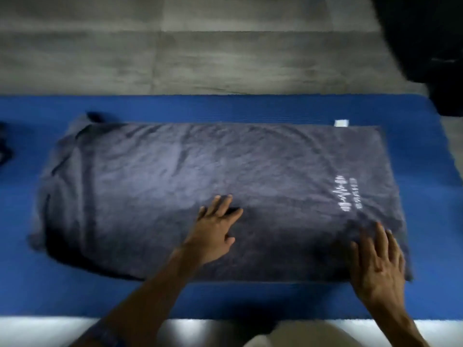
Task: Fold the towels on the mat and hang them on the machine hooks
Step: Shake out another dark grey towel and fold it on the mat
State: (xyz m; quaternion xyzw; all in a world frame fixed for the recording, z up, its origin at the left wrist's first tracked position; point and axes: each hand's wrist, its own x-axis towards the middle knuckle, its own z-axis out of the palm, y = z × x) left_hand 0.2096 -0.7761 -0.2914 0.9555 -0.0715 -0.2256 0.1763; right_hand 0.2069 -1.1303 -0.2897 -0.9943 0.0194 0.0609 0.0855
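We see a dark grey towel spread flat across a blue mat, a white logo near its right end and a small white tag at its far right corner. Our left hand rests on it, fingers spread, near the middle; our right hand lies flat on its near right corner (both blurred). Beyond the mat is grey floor.

white print on towel blurred past reading; dark shape cut off top right, dark object at left edge.
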